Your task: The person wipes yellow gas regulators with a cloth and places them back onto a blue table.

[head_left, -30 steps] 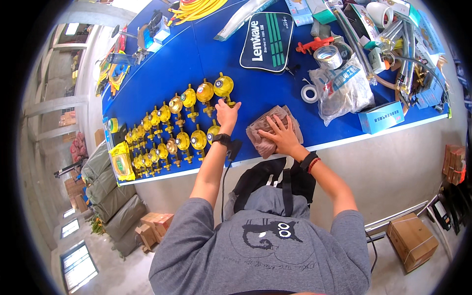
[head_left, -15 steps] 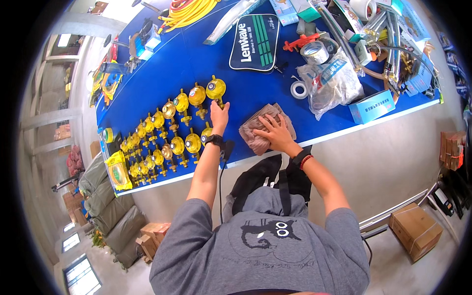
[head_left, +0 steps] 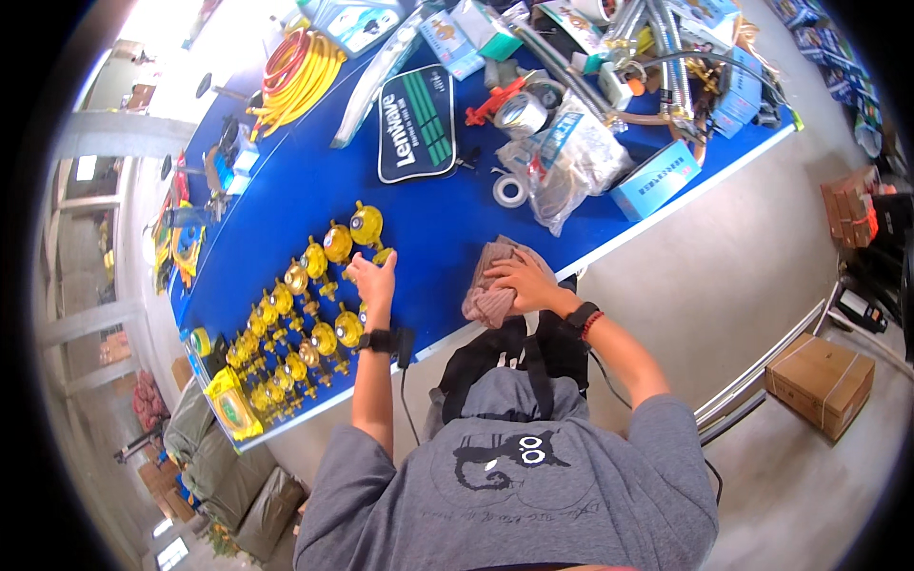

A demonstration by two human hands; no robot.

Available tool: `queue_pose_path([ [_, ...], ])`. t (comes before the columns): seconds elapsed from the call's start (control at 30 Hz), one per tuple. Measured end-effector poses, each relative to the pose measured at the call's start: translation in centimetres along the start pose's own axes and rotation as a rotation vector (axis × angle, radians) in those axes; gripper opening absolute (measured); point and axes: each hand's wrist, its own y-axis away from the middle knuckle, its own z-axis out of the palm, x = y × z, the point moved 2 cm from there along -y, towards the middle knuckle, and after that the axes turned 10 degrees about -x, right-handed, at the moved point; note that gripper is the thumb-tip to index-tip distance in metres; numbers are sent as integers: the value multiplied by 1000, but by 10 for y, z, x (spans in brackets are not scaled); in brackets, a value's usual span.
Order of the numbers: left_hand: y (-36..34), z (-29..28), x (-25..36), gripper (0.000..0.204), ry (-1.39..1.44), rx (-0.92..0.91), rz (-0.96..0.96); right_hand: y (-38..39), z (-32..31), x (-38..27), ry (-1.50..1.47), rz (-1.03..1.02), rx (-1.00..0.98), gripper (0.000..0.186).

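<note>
Cloth (head_left: 488,297), brownish-pink and bunched up, lies near the close edge of the blue table (head_left: 428,243), with our right hand (head_left: 524,283) laid over it, fingers bent; we cannot tell whether they grip the fabric or merely rest on it. Our left hand (head_left: 375,285) is open, thumb and fingers spread apart, at the stem of the endmost yellow regulator (head_left: 366,224) in the farther of two slanting rows; whether we touch that stem, we cannot tell. The other regulators (head_left: 314,257) run down toward the table's left corner, mostly yellow with a few coppery ones among them, ending near a yellow packet (head_left: 232,404). Past our hands sits a dark pouch with green stripes (head_left: 417,119), and to its right we have a red fitting (head_left: 494,100), a silver tape roll (head_left: 521,115), a small white roll (head_left: 509,190), a crumpled clear bag (head_left: 581,167) and a light-blue box (head_left: 657,181). Yellow hose (head_left: 305,86) lies coiled at the far left side.
</note>
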Motion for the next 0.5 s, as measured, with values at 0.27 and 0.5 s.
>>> queue_pose_path([
  [0.27, 0, -28, 144, 27, -10, 10, 666, 118, -90, 46, -1205, 241, 198, 49],
  [0.5, 12, 14, 392, 14, 231, -60, 1161, 223, -247, 43, -1687, 191, 770, 56],
])
